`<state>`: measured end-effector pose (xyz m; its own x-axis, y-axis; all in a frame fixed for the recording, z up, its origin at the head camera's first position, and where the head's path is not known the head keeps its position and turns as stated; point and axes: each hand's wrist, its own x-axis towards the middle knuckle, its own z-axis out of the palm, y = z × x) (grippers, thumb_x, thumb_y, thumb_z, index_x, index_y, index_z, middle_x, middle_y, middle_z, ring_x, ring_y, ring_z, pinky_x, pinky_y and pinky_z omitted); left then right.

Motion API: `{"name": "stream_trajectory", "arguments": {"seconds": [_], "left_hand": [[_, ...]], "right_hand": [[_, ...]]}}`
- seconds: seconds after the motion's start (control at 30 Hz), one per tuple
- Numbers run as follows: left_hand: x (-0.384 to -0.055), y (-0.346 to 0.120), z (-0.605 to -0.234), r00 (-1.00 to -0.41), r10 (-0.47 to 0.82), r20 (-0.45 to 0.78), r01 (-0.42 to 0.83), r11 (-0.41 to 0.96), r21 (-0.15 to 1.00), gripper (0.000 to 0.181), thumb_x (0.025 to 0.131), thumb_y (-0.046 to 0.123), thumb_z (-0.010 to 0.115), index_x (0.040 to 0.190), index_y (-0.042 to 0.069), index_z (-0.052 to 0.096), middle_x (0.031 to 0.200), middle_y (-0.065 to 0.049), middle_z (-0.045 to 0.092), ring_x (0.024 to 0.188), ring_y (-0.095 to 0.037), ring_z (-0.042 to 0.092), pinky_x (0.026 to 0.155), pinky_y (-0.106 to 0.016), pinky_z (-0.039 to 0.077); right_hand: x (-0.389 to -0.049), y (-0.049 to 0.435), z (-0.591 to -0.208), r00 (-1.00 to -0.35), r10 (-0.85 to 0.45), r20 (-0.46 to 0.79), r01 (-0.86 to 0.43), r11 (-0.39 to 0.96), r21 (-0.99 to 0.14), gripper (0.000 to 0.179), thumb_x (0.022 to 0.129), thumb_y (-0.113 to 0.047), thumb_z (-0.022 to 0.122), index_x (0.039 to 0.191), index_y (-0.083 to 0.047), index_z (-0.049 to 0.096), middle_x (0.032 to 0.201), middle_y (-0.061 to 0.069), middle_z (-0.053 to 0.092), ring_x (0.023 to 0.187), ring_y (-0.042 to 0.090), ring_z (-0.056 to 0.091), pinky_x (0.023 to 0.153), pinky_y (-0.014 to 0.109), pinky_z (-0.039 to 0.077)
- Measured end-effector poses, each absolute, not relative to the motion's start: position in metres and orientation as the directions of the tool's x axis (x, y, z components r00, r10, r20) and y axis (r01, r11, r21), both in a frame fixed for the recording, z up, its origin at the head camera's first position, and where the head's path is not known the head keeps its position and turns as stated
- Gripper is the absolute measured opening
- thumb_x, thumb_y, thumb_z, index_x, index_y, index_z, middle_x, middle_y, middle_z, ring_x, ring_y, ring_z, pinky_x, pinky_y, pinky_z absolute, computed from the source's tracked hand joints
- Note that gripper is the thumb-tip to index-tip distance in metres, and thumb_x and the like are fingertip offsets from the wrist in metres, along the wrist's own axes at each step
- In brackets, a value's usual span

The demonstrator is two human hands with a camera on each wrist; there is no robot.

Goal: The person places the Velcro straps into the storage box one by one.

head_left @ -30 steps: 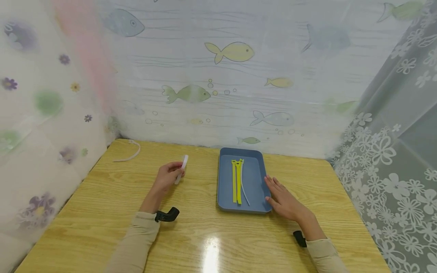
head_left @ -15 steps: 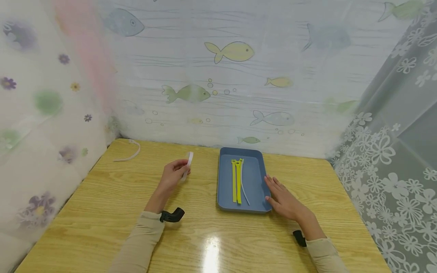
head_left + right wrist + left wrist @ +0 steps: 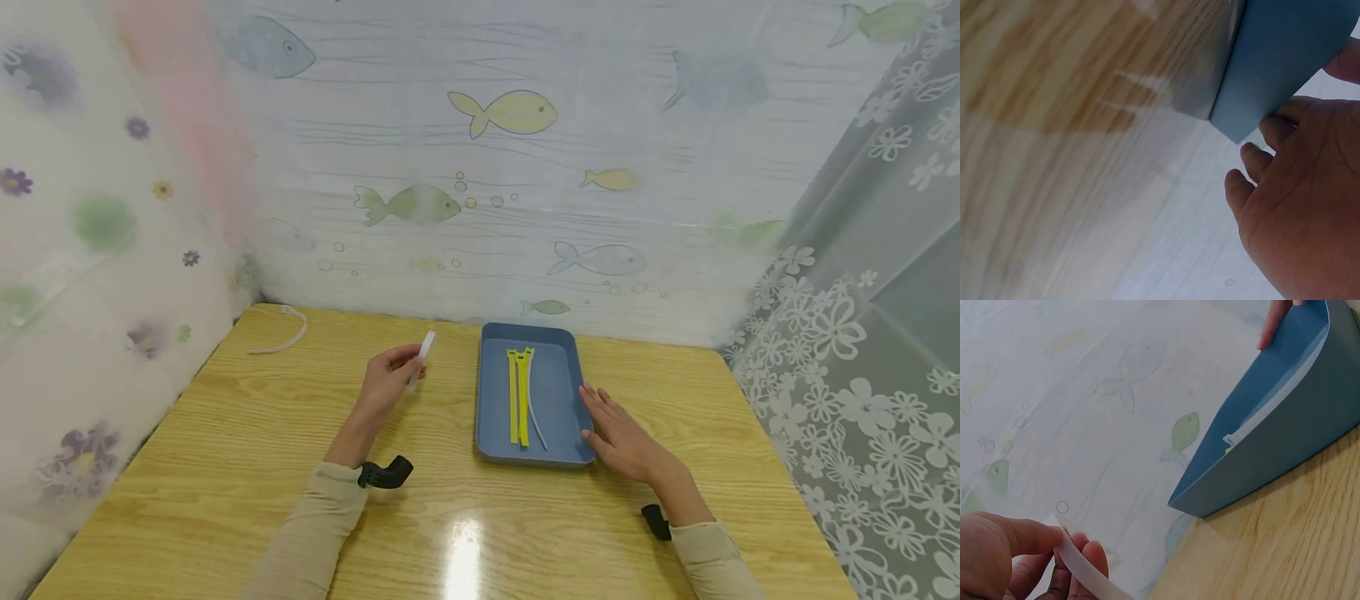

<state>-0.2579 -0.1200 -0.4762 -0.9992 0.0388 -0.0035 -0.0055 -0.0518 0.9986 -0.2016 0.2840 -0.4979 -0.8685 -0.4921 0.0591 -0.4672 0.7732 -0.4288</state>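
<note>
My left hand [image 3: 384,383] pinches a white cable strap [image 3: 427,343] between thumb and fingers, above the table left of the tray. In the left wrist view the strap [image 3: 1088,574] is a flat white band curving down out of frame. A blue-grey tray [image 3: 558,400] lies right of it, holding several yellow cable straps [image 3: 522,404] and a thin white one [image 3: 536,421]. On the tray's right side rests my right hand [image 3: 630,443], fingers fairly straight. The right wrist view shows that hand [image 3: 1310,194] with fingertips at the tray wall [image 3: 1272,69].
Another white strap [image 3: 288,343] lies curved on the wooden table [image 3: 420,525] at the back left. Fish-patterned sheeting [image 3: 480,217] hangs behind the table. A floral sheet [image 3: 112,275] stands at the left and a flowered curtain [image 3: 862,417] at the right.
My left hand has moved a little right and away from me, towards the tray, carrying the white cable strap. The right hand has stayed at the tray.
</note>
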Motion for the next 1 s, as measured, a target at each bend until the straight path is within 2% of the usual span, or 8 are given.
{"name": "stream_trajectory", "arguments": {"seconds": [0.17, 0.5, 0.9, 1.0], "left_hand": [[-0.258, -0.114, -0.474, -0.999, 0.054, 0.0, -0.004, -0.063, 0.998, 0.033, 0.105, 0.005, 0.055, 0.135, -0.007, 0.058, 0.132, -0.031, 0.055, 0.09, -0.009, 0.067, 0.104, -0.05, 0.052], [-0.259, -0.098, -0.47, -0.996, 0.087, 0.021, 0.011, -0.111, 0.994, 0.03, 0.104, 0.005, 0.057, 0.13, -0.008, 0.058, 0.113, -0.014, 0.065, 0.09, -0.012, 0.068, 0.103, -0.053, 0.052], [-0.259, -0.08, -0.47, -0.995, 0.098, 0.018, 0.008, -0.106, 0.994, 0.026, 0.103, 0.004, 0.058, 0.125, -0.009, 0.061, 0.108, -0.013, 0.067, 0.089, -0.015, 0.067, 0.099, -0.053, 0.054], [-0.258, -0.075, -0.472, -0.996, 0.082, 0.015, 0.007, -0.093, 0.996, 0.024, 0.102, 0.004, 0.059, 0.123, -0.008, 0.063, 0.109, -0.014, 0.068, 0.092, -0.018, 0.067, 0.094, -0.046, 0.057]], "right_hand": [[-0.202, 0.284, -0.498, -0.867, -0.495, 0.065, -0.472, 0.77, -0.43, 0.065, 0.108, -0.02, 0.049, 0.158, 0.009, 0.02, 0.166, 0.027, 0.017, 0.151, 0.052, 0.013, 0.121, 0.066, 0.016], [-0.203, 0.285, -0.499, -0.868, -0.493, 0.064, -0.469, 0.77, -0.432, 0.065, 0.108, -0.021, 0.049, 0.158, 0.008, 0.02, 0.166, 0.026, 0.017, 0.151, 0.052, 0.013, 0.121, 0.067, 0.016], [-0.201, 0.285, -0.498, -0.862, -0.499, 0.092, -0.486, 0.76, -0.431, 0.065, 0.108, -0.02, 0.05, 0.157, 0.01, 0.022, 0.165, 0.028, 0.019, 0.15, 0.054, 0.015, 0.119, 0.068, 0.018], [-0.2, 0.286, -0.497, -0.865, -0.494, 0.086, -0.478, 0.762, -0.437, 0.065, 0.108, -0.021, 0.05, 0.157, 0.01, 0.022, 0.165, 0.028, 0.019, 0.15, 0.053, 0.014, 0.119, 0.068, 0.018]]}}
